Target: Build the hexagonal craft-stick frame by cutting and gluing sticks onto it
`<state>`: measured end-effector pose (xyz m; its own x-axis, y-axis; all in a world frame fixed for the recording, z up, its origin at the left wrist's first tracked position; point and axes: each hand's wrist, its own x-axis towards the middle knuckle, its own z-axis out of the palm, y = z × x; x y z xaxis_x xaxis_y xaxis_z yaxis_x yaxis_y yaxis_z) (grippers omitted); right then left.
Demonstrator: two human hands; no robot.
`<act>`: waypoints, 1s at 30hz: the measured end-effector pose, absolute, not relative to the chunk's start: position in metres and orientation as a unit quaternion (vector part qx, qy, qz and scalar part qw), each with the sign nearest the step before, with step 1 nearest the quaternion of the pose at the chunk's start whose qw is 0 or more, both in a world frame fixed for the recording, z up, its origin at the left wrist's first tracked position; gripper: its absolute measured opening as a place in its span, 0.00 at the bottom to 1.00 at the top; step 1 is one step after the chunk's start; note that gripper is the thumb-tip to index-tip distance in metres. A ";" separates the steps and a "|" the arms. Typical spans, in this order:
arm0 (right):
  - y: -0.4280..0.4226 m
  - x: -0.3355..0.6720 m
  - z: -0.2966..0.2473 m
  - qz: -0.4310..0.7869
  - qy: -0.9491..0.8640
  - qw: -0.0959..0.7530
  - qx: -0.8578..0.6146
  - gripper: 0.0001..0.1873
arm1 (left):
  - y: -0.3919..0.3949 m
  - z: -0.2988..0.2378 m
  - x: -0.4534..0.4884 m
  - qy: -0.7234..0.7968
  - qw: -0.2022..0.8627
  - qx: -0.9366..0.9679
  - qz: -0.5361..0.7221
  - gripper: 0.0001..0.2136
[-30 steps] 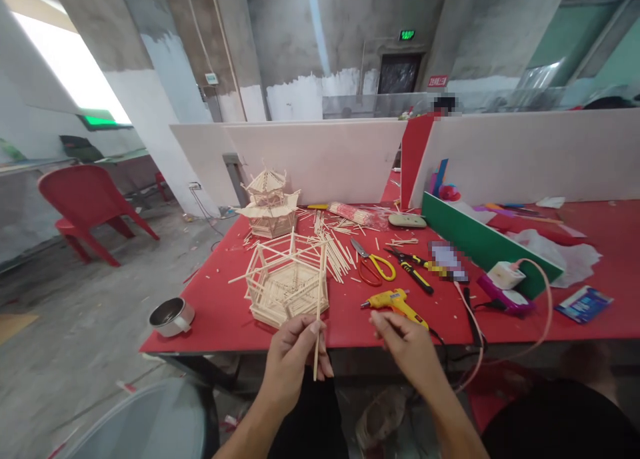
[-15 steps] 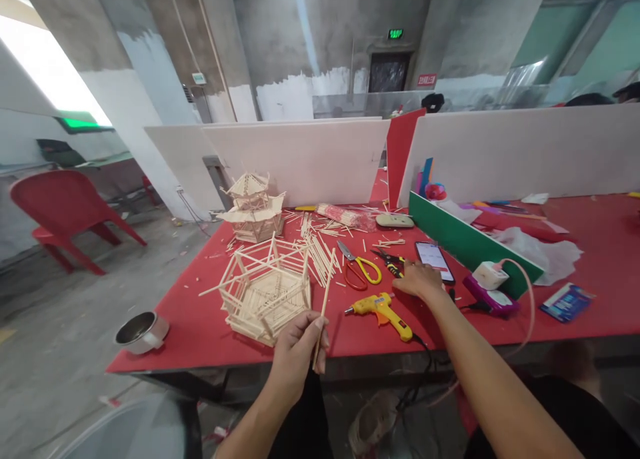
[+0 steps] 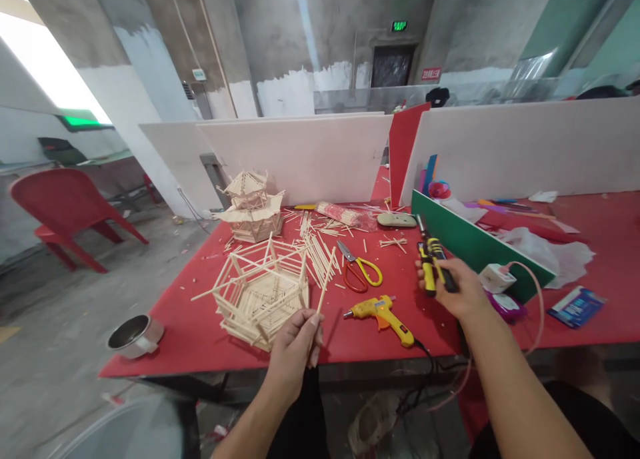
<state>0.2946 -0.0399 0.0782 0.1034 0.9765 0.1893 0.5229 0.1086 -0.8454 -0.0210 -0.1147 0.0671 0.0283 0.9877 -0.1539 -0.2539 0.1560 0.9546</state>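
Observation:
My left hand (image 3: pixel 294 349) is closed round a thin wooden stick (image 3: pixel 325 281) that points up, just right of a hexagonal stick frame (image 3: pixel 260 292) on the red table (image 3: pixel 210 339). My right hand (image 3: pixel 457 289) is lifted above the table and grips black-and-yellow pliers (image 3: pixel 431 256) by the handles, jaws pointing away. A yellow glue gun (image 3: pixel 383 310) lies between my hands, with red-and-yellow scissors (image 3: pixel 359 267) behind it. A finished stick pagoda (image 3: pixel 251 206) stands at the back left, beside a scatter of loose sticks (image 3: pixel 317 249).
White partition boards (image 3: pixel 310 156) and a green board (image 3: pixel 473 246) close off the back and right. A white power adapter (image 3: pixel 497 277) with a pink cable sits near my right hand. A metal bowl (image 3: pixel 133 334) and a red chair (image 3: pixel 70 209) stand on the floor to the left.
My right hand went from the table edge out to the pliers beside the phone, took them and lifted them. My left hand kept its stick and barely moved.

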 end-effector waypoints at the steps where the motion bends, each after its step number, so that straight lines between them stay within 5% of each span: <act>1: -0.059 0.285 0.082 0.330 -0.607 0.452 -0.564 0.27 | -0.115 0.068 -0.021 0.465 0.603 0.392 0.516 0.16; 5: -0.136 0.220 0.080 0.551 -0.507 0.494 -0.442 0.28 | -0.117 0.076 -0.021 0.465 0.597 0.399 0.518 0.16; 8: -0.171 0.174 0.069 0.675 -0.472 0.404 -0.398 0.30 | -0.121 0.086 -0.024 0.482 0.573 0.401 0.528 0.17; 15: -0.176 0.154 0.071 0.505 -0.658 0.237 -0.506 0.50 | -0.136 0.098 -0.041 0.509 0.511 0.454 0.523 0.16; 30: -0.178 0.137 0.082 0.459 -0.699 0.205 -0.508 0.50 | -0.147 0.113 -0.061 0.498 0.319 0.686 0.425 0.13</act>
<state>0.1373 -0.1779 0.0822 -0.4000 0.8988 -0.1794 0.5214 0.0621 -0.8511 -0.0612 -0.1471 0.1131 0.1437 0.9535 0.2649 0.4116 -0.3010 0.8602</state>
